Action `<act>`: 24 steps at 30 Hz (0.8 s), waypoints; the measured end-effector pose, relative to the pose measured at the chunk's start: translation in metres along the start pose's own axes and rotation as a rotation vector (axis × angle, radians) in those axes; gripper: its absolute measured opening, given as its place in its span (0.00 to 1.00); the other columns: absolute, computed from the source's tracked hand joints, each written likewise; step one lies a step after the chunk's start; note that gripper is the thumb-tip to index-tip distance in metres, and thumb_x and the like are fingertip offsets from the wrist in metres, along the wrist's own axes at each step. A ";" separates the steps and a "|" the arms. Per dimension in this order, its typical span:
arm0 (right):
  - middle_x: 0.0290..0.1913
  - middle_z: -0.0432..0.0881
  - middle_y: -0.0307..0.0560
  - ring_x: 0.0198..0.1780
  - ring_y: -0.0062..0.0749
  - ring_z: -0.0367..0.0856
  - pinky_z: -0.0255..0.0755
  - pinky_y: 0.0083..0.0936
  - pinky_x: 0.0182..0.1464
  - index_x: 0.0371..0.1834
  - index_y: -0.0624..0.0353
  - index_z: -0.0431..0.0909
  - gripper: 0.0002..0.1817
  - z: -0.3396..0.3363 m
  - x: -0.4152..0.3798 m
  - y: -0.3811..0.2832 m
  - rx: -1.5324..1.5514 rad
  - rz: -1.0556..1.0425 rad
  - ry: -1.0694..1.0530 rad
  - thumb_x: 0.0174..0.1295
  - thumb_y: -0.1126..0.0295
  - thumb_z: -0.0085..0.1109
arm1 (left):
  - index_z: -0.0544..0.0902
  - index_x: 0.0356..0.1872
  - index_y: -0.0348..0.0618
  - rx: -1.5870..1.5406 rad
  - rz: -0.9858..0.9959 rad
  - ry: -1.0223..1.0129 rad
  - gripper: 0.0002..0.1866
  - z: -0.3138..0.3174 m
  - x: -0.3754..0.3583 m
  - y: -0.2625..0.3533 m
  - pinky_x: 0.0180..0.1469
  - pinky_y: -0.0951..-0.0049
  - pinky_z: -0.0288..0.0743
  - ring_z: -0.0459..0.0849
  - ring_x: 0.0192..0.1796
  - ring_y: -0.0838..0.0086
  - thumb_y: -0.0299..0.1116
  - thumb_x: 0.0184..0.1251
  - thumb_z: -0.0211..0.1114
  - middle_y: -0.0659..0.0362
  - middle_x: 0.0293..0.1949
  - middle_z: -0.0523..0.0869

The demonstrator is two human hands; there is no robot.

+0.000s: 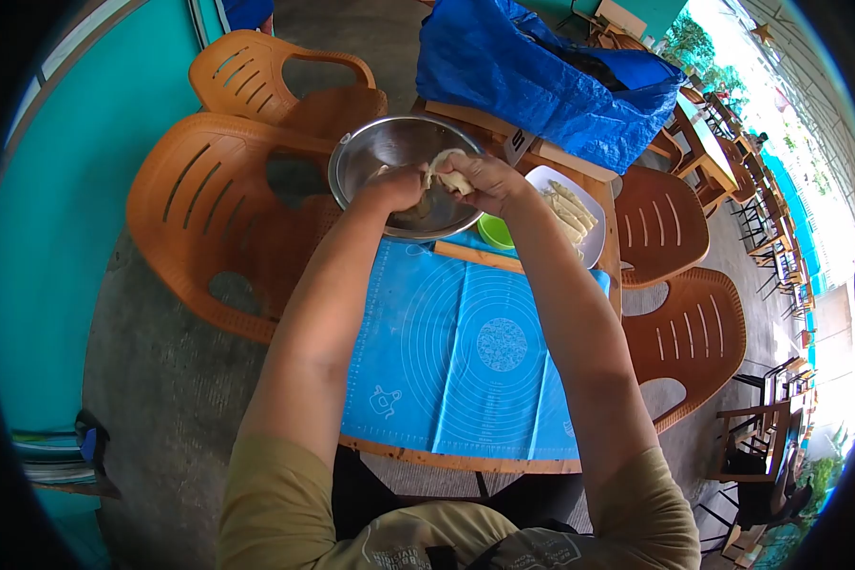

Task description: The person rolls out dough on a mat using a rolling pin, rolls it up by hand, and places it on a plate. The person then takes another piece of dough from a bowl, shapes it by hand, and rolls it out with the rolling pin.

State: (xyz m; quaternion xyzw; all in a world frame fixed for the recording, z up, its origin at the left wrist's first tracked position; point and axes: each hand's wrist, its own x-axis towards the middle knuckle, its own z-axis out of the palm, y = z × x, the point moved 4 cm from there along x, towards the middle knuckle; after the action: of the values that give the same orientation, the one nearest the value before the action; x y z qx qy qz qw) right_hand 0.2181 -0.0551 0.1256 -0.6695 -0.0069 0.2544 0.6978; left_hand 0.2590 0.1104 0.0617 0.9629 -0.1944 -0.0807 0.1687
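Over a large steel mixing bowl [356, 157] my two hands meet with pale dough [446, 161] between them. My right hand [485, 180] has its fingers closed around the dough. My left hand [404, 188] is closed at the dough's left side, its fingers partly hidden by the wrist and the bowl's glare. Just right of the bowl, a white plate [591, 249] carries several long pale dough pieces [568, 211]. A lime-green bowl [495, 231] sits between the steel bowl and the plate, partly covered by my right forearm.
A blue printed baking mat [418, 351] covers the near part of the wooden table, with a wooden rolling pin [480, 256] across its far end. A blue tarp [513, 76] covers something behind. Orange plastic chairs [218, 209] stand left, brown chairs [660, 223] right.
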 end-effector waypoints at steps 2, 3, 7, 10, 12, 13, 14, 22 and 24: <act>0.48 0.90 0.40 0.47 0.25 0.89 0.85 0.27 0.50 0.57 0.58 0.87 0.17 0.005 -0.018 -0.023 0.057 -0.106 0.004 0.70 0.62 0.74 | 0.74 0.73 0.43 0.046 0.019 0.002 0.25 0.012 0.009 -0.010 0.71 0.51 0.77 0.84 0.70 0.49 0.41 0.82 0.55 0.42 0.69 0.84; 0.49 0.90 0.41 0.49 0.25 0.89 0.86 0.28 0.52 0.58 0.60 0.87 0.17 0.009 -0.028 -0.039 0.111 -0.211 0.000 0.71 0.63 0.73 | 0.71 0.75 0.41 0.090 0.030 0.008 0.25 0.012 0.010 -0.014 0.68 0.48 0.77 0.85 0.68 0.47 0.42 0.84 0.54 0.41 0.66 0.86; 0.56 0.89 0.43 0.57 0.32 0.88 0.84 0.33 0.60 0.66 0.60 0.84 0.26 0.008 -0.064 -0.075 0.038 -0.305 0.002 0.72 0.54 0.73 | 0.62 0.81 0.31 -0.061 -0.053 -0.189 0.53 -0.001 0.005 -0.012 0.76 0.58 0.74 0.79 0.76 0.47 0.64 0.70 0.70 0.38 0.75 0.78; 0.55 0.89 0.48 0.56 0.36 0.89 0.85 0.36 0.60 0.65 0.64 0.82 0.28 -0.012 -0.078 -0.058 0.171 -0.282 -0.014 0.77 0.50 0.67 | 0.53 0.85 0.29 -0.147 -0.131 -0.117 0.72 -0.020 0.003 -0.012 0.80 0.58 0.68 0.74 0.80 0.50 0.73 0.54 0.78 0.40 0.79 0.74; 0.52 0.89 0.50 0.53 0.38 0.90 0.86 0.37 0.57 0.60 0.68 0.83 0.25 -0.023 -0.094 -0.041 0.274 -0.373 0.078 0.78 0.53 0.65 | 0.55 0.86 0.33 -0.266 -0.151 0.025 0.65 -0.040 -0.009 -0.001 0.80 0.57 0.69 0.75 0.80 0.54 0.68 0.62 0.77 0.42 0.80 0.74; 0.52 0.89 0.50 0.53 0.38 0.90 0.86 0.37 0.57 0.60 0.68 0.83 0.25 -0.023 -0.106 -0.034 0.279 -0.381 0.088 0.78 0.53 0.65 | 0.55 0.86 0.33 -0.258 -0.140 0.022 0.65 -0.039 -0.008 0.004 0.80 0.57 0.69 0.75 0.80 0.54 0.68 0.62 0.77 0.42 0.80 0.74; 0.51 0.89 0.50 0.52 0.38 0.90 0.86 0.37 0.57 0.59 0.68 0.83 0.23 -0.025 -0.117 -0.027 0.282 -0.398 0.144 0.78 0.55 0.65 | 0.60 0.84 0.34 -0.430 -0.050 0.218 0.55 -0.045 -0.010 0.011 0.78 0.59 0.71 0.77 0.78 0.56 0.63 0.69 0.74 0.43 0.78 0.77; 0.59 0.82 0.61 0.59 0.53 0.86 0.82 0.38 0.61 0.69 0.68 0.70 0.35 0.021 -0.211 0.047 -0.389 -0.787 0.455 0.60 0.73 0.76 | 0.85 0.62 0.36 -2.113 0.119 -0.189 0.40 0.001 -0.178 0.197 0.62 0.68 0.83 0.89 0.59 0.69 0.69 0.82 0.54 0.58 0.58 0.91; 0.70 0.71 0.70 0.71 0.66 0.75 0.76 0.46 0.69 0.76 0.68 0.63 0.43 0.058 -0.271 0.043 -0.631 -0.908 0.536 0.56 0.76 0.74 | 0.78 0.73 0.36 -2.182 0.018 -0.173 0.40 0.039 -0.198 0.195 0.70 0.64 0.80 0.88 0.64 0.67 0.66 0.84 0.54 0.54 0.66 0.87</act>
State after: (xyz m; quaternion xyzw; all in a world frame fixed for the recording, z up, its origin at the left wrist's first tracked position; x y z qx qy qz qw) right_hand -0.0529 -0.1013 0.1806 -0.8148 -0.1907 -0.2598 0.4820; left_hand 0.0019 0.0096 0.1131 0.2848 -0.0366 -0.2756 0.9174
